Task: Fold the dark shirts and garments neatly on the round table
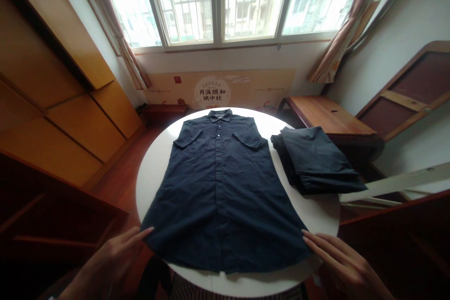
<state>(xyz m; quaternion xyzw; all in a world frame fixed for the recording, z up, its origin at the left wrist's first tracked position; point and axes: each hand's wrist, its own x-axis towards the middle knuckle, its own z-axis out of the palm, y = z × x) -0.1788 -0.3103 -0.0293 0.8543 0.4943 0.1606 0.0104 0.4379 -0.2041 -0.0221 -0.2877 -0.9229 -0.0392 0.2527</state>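
Observation:
A dark navy short-sleeved shirt (218, 183) lies spread front side up on a round white table (151, 173). Its collar is at the far edge and its curved hem is nearest me. Both sleeves are laid inward over the front. My left hand (114, 251) pinches the hem's left corner between its fingertips, just at the table's edge. At the opposite corner, the fingers of my right hand (342, 258) are closed on the hem's right side. The fabric between the two hands lies fairly smooth, with slight creases.
To the right on the table is a stack of folded dark garments (316, 159). Behind it stands a brown wooden side table (330, 112), and a pale bar (397, 185) runs past the table's right edge. Orange-brown cabinets (70, 117) line the left; a window (218, 0) is ahead.

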